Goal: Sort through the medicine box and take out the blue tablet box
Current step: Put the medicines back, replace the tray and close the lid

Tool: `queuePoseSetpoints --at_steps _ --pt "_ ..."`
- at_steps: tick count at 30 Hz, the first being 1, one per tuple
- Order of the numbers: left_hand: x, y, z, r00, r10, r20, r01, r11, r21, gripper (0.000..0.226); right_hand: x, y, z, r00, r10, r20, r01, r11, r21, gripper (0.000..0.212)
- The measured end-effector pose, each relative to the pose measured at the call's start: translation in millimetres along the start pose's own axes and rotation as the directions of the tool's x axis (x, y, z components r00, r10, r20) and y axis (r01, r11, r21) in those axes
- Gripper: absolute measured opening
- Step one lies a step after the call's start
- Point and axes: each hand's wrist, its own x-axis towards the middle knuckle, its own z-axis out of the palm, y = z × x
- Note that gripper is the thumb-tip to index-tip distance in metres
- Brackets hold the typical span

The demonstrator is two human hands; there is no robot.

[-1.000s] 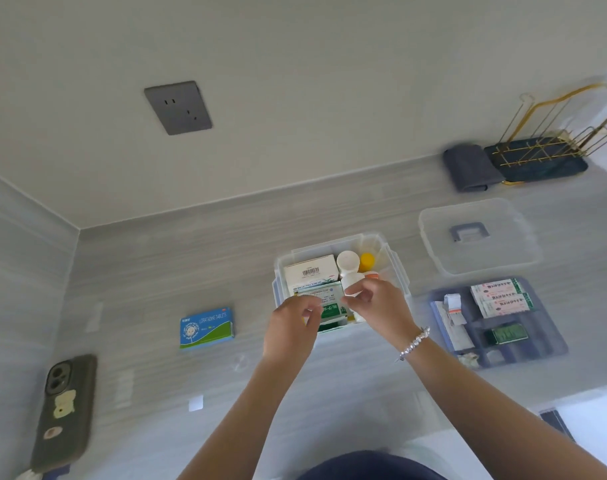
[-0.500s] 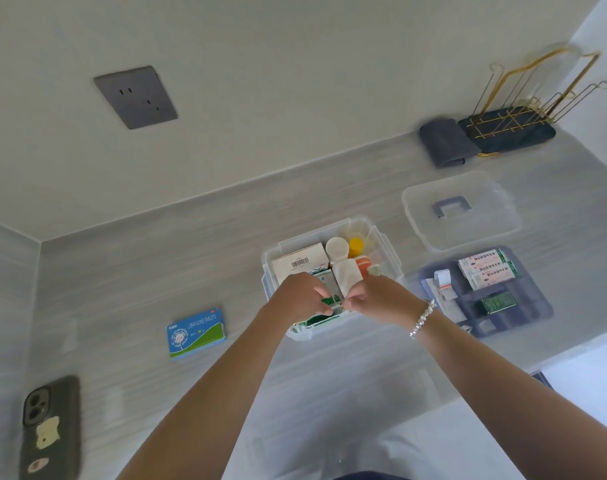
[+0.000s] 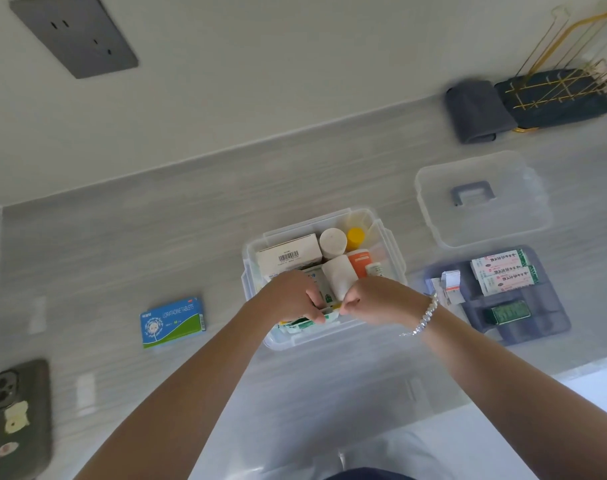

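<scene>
both hands (image 3: pixel 297 297) now deeper in medicine box (image 3: pixel 395 251).

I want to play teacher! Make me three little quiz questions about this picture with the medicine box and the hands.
1. True or false: the blue tablet box lies on the counter, outside the clear medicine box.
2. Where does the box's clear lid lie? A) on the box B) on the counter right of the box C) under the phone
3. Fill in: the right hand has a beaded ______ at its wrist.

Key
1. True. It sits left of the medicine box, while the left hand and right hand reach into the box.
2. B.
3. Bracelet.
</scene>
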Motion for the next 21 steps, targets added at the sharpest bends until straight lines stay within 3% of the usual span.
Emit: queuePoseSetpoints --at_steps 5,8,11,14,16,21 --pt "-2.9 0.8 0.0 0.995 -0.027 -0.095 0.026 1.000 -0.014 0.018 4.9 4.5 5.4 0.995 -0.021 -0.098 0.028 0.997 0.067 0.026" --pt "-5.7 2.4 0.3 0.991 -0.036 -0.132 0.040 0.999 0.025 0.017 5.7 4.3 8.4 0.966 -0.052 -0.255 0.094 0.983 0.156 0.018" --pt "-8.4 4.2 -2.7 0.987 -0.030 -0.158 0.041 0.997 0.069 0.016 4.8 0.9 9.5 0.919 -0.072 -0.387 0.147 0.975 0.168 0.024" --pt "-13.1 6.0 -12.3 0.984 -0.013 -0.175 0.019 0.999 0.033 0.016 8.8 -6.1 8.9 0.925 -0.142 -0.353 0.172 0.984 0.054 0.019" --pt "-15.5 6.9 -20.8 0.981 -0.005 -0.194 0.006 1.000 0.008 0.014 11.7 -10.4 5.9 0.933 -0.139 -0.333 0.172 0.982 0.073 0.016" --pt "-19.3 1.5 -29.7 0.909 -0.072 -0.410 0.003 0.986 -0.165 0.013 26.5 -20.1 -3.9 0.905 0.031 -0.423 0.060 0.978 0.200 0.023"
